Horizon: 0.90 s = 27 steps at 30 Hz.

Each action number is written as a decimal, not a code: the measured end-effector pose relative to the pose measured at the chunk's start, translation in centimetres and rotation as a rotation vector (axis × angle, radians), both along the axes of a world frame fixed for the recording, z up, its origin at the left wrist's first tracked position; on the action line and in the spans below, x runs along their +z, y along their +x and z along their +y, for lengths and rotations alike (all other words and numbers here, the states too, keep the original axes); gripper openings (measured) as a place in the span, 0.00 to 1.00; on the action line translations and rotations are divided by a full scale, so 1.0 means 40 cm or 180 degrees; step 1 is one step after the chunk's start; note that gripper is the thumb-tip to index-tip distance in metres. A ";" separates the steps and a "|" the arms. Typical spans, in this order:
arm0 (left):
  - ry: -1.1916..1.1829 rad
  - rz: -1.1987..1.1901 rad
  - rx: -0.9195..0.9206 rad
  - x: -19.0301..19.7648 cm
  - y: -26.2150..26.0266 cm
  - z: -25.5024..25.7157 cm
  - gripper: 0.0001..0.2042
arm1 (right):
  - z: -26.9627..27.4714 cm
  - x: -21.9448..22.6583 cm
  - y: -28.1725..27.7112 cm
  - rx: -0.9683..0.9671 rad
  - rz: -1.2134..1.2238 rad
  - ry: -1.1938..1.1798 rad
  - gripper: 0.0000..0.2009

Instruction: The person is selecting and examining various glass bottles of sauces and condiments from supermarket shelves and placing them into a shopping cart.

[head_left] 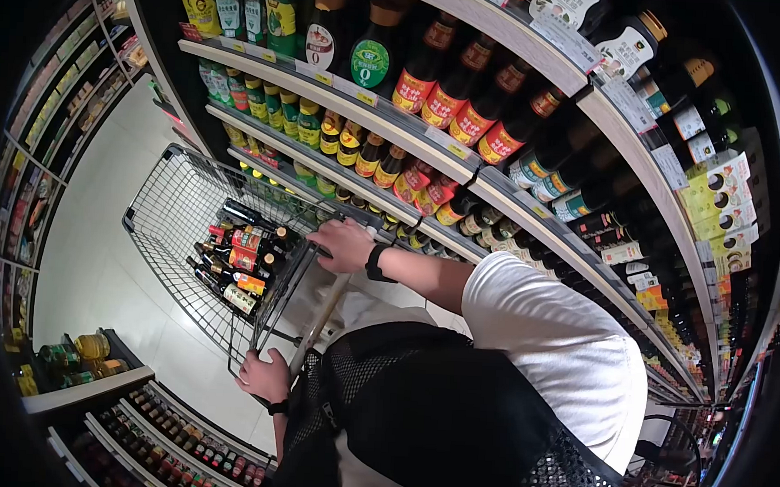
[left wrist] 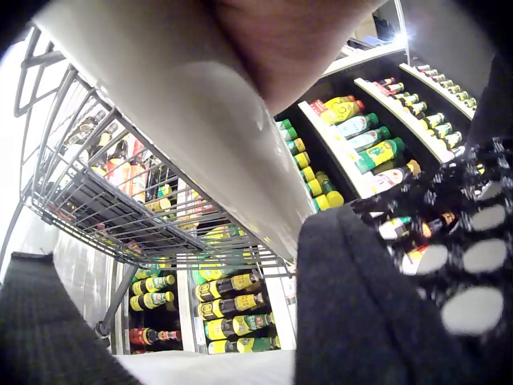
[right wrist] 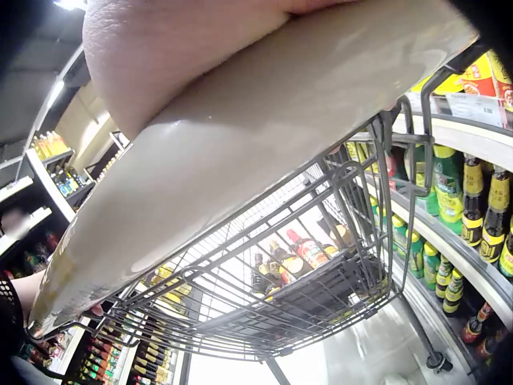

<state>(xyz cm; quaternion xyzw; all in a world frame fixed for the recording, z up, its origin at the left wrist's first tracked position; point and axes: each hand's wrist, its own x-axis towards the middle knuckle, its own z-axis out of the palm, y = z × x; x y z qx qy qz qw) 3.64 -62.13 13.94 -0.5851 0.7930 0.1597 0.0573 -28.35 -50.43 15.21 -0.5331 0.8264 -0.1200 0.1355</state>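
Observation:
Both hands are on the pale handle (head_left: pixel 324 308) of a wire shopping cart (head_left: pixel 169 225). My left hand (head_left: pixel 265 376) grips its near end, with the thumb side toward the basket. At the far end, beside the shelves, my right hand (head_left: pixel 342 245) holds the same bar. In the right wrist view the palm lies over the handle (right wrist: pixel 232 144), hiding most of the fingers. Several dark bottles (head_left: pixel 243 259) with red, orange and pale labels lie bunched in the cart basket.
A tall shelf (head_left: pixel 353 90) of sauce bottles curves along the right, close to the cart. Low shelves (head_left: pixel 172 443) with small bottles stand at lower left, under a ledge with oil jugs (head_left: pixel 92 345). Pale floor (head_left: pixel 85 256) runs between the cart and the left shelving.

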 end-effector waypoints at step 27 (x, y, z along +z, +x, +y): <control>-0.0090 -0.0008 -0.0075 -0.005 0.062 0.114 0.22 | 0.128 -0.005 0.059 -0.0082 -0.0125 -0.0138 0.27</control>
